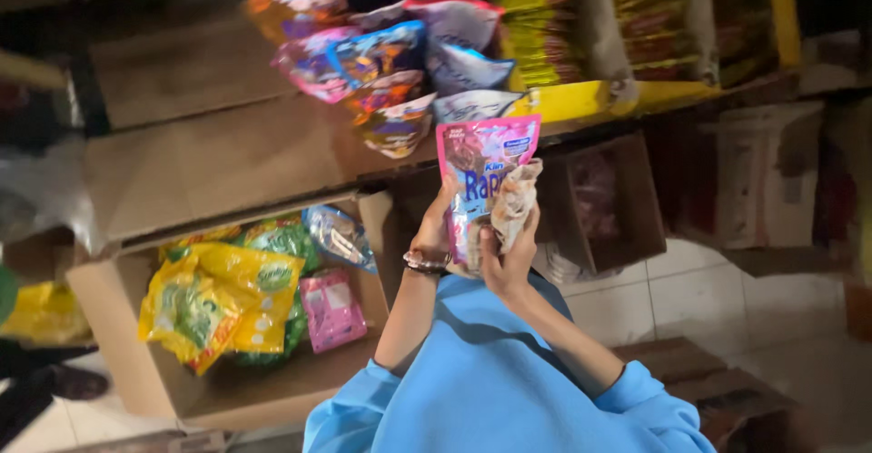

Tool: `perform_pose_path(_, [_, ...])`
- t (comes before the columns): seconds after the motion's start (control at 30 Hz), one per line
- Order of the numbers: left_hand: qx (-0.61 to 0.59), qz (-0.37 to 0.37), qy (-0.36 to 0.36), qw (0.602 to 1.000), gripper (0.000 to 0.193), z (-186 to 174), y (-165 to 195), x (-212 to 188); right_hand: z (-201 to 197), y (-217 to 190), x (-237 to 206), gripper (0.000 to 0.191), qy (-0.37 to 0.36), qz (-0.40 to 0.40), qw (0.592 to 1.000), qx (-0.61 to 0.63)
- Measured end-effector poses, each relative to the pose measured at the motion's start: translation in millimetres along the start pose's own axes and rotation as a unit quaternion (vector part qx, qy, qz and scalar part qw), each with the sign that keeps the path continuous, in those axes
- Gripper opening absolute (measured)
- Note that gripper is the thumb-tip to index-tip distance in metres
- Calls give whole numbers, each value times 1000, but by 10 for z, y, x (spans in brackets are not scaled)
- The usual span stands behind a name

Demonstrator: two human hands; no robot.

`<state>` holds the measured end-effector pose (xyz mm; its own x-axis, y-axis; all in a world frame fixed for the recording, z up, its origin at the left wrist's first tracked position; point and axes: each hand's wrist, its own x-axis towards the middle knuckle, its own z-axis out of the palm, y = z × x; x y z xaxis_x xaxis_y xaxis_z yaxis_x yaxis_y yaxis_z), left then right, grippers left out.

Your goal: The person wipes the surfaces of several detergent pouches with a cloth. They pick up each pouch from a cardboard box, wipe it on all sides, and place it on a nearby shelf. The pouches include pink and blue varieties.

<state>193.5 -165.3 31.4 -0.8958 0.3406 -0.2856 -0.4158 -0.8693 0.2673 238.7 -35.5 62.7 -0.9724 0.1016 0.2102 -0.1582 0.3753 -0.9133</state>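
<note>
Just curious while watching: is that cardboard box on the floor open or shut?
Open. The cardboard box has its flaps spread, showing yellow and green packets and a pink pouch inside.

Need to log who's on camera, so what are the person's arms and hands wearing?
Both arms come out of loose, bright blue sleeves pushed back toward the elbows, leaving the forearms bare. The left hand has a thin beaded bracelet at the wrist. The right hand is bare, with no glove; no ring or watch shows in this dim view.

Dim shop corner: pale tiled floor [699, 303], wooden shelf [227, 158], open cardboard box [109, 326] below.
</note>
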Motion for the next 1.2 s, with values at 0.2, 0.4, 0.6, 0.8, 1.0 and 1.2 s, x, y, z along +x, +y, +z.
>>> perform_pose_path(0.2, [-12,-91,-92,991,74,344,-148,825,-366,-27,493,50,94,-9,994,-50])
perform_pose_path(0.4, [33,-39,-79,996,68,697,-335,1559,-769,35,1074,33,153,19,987,-50])
perform_pose_path(0.6, [90,-7,-3,996,66,904,-377,2164,-1061,191,1446,28,166,36,983,-70])
perform_pose_path(0.8, [-9,-17,-33,999,62,806,-448,2614,-1170,471,1584,29,145,78,984,-69])
perform_pose_path(1.0, [-10,-83,8,996,49,599,-528,2742,-1223,773,1520,29,138,158,978,-13])
perform_pose_path(1.2, [-52,-94,-11,994,46,512,-531,2843,-1481,1038,1404,19,180,165,967,68])
